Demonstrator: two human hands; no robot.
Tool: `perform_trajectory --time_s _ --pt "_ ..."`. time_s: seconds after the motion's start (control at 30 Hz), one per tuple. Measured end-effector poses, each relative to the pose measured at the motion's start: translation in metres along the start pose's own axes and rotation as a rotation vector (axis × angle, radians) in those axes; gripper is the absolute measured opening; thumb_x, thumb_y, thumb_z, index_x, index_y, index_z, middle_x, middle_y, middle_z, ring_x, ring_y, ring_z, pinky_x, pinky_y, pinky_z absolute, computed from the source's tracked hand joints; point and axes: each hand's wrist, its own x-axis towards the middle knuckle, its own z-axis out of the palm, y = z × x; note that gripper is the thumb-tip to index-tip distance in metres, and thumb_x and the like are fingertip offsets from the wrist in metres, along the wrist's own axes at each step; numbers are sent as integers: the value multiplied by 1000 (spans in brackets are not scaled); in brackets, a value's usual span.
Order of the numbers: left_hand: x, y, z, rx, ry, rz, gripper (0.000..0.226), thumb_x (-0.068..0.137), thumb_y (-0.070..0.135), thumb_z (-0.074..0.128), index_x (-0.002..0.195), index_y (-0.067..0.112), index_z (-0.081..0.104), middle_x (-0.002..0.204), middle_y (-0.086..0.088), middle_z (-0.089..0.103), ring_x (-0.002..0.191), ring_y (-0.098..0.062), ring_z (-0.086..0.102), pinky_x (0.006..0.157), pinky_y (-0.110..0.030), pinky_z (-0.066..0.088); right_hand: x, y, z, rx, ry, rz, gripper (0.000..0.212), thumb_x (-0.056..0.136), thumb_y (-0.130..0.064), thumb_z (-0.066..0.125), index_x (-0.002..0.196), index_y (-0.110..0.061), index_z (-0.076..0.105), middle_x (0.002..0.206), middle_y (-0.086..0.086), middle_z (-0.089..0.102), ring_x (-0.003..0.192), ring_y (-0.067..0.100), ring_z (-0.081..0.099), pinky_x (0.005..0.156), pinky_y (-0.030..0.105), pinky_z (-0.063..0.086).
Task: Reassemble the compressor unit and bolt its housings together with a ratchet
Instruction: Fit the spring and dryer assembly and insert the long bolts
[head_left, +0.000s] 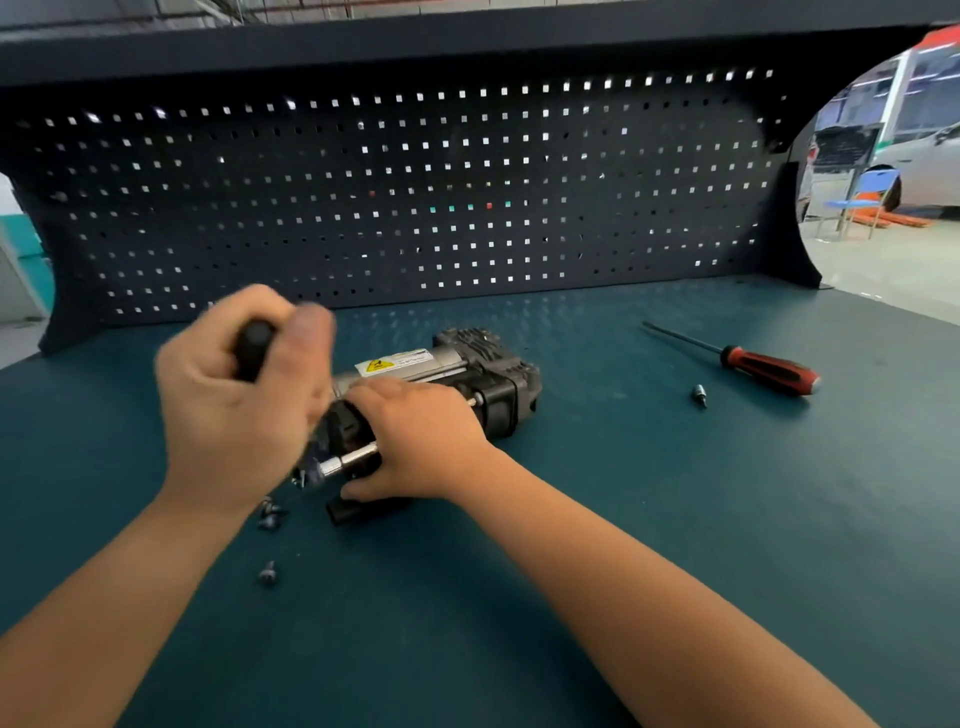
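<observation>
The compressor unit (470, 371) lies on its side in the middle of the teal bench, a black finned housing at its far end and a silver cylinder with a yellow warning label. My left hand (234, 410) grips the black handle of the ratchet (253, 348), blurred by motion; its chrome extension and socket (347, 464) point into the near end of the unit. My right hand (418, 439) holds the near housing, fingers curled around it and over the extension. Several loose bolts (270, 514) lie on the bench by my left wrist, and one bolt (268, 573) lies nearer to me.
A red and black screwdriver (753, 364) lies at the right of the bench, a small socket bit (700, 395) just in front of it. A dark pegboard (415, 197) closes the back of the bench (675, 519). A small black connector part (347, 512) sits under my right hand.
</observation>
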Motion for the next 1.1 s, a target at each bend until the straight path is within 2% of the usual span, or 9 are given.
perform_trajectory --time_s 0.17,0.27,0.33,0.4,0.5,0.63,0.73,0.83,1.1 --pt "24 -38 -23 -169 333 -450 41 89 47 48 56 24 39 41 10 32 31 -6 25 35 -12 22 6 -2 5 -45 -22 -21 74 71 -54 70 127 -13 45 129 2 52 110 23 54 79 32 42" --pt "30 -78 -32 -330 542 -935 43 95 47 46 63 20 35 40 10 29 29 -3 22 31 -13 19 5 -1 6 -42 -8 -18 72 70 -54 71 124 -13 46 126 2 53 109 24 54 77 32 41" --pt "22 -101 -36 -445 589 -1185 43 98 43 41 64 20 30 34 10 27 25 -4 22 30 -11 17 6 -1 5 -44 -12 -23 73 69 -56 71 123 -12 47 127 3 53 111 23 53 77 32 40" --pt "19 -112 -37 -453 571 -1249 43 100 41 37 64 20 27 30 10 26 22 -5 23 27 -12 18 8 -1 6 -51 -50 -45 82 67 -58 72 128 -12 43 143 7 41 124 26 45 88 34 41" --pt "31 -106 -39 -377 555 -1167 41 97 41 45 65 20 31 32 11 28 24 -3 23 28 -12 18 12 0 4 -47 -150 -50 103 63 -60 75 142 -17 25 158 10 7 140 34 21 107 44 30" --pt "34 -96 -37 -348 559 -1042 40 93 37 57 63 21 35 39 11 27 29 -3 22 31 -14 19 16 3 3 -89 -171 -31 118 62 -63 74 149 -23 6 154 11 22 137 31 30 105 43 33" --pt "37 -87 -35 -349 506 -942 41 93 36 56 62 21 33 41 11 26 31 -3 21 31 -14 18 18 3 5 -89 -154 -17 111 60 -62 75 146 -19 19 149 7 32 132 28 36 101 41 40" --pt "48 -65 -30 -268 324 -686 42 95 32 53 61 21 31 40 10 30 31 -4 23 31 -15 18 20 3 4 -82 -131 -22 100 59 -61 76 139 -18 34 140 5 43 124 26 45 87 37 45" --pt "21 -6 -9 -24 -39 -109 35 82 26 52 48 27 44 37 13 36 28 -10 30 39 -15 26 23 3 -1 -102 -164 -22 88 59 -61 76 130 -20 44 131 1 50 114 23 51 71 32 40"
